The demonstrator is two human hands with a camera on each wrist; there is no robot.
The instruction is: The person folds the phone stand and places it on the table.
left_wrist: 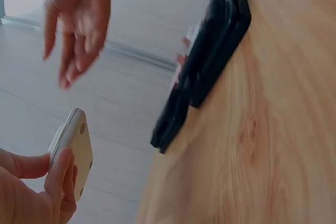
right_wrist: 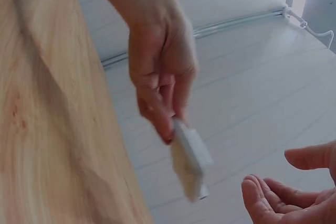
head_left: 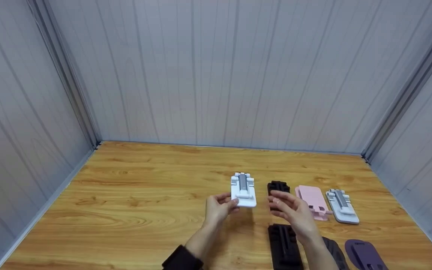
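Observation:
A white folding phone stand [head_left: 244, 194] with a grey strip down its hinged arm is held above the table. My left hand [head_left: 217, 210] pinches its lower left corner between thumb and fingers. In the left wrist view the stand's pale underside [left_wrist: 81, 156] shows round pads. My right hand [head_left: 292, 212] hovers to the right of the stand, fingers loosely bent and apart from it, in front of a black phone stand [head_left: 279, 185]. The right wrist view shows a gap between the held stand [right_wrist: 188, 161] and the right hand's fingers [right_wrist: 257, 195].
On the right lie a pink phone stand [head_left: 312, 198], another white one [head_left: 342, 207], a larger black one [head_left: 285, 245], a dark grey one [head_left: 335, 253] partly behind my right forearm, and a purple one [head_left: 365, 255]. Pale panel walls [head_left: 216, 75] enclose the wooden table [head_left: 137, 195].

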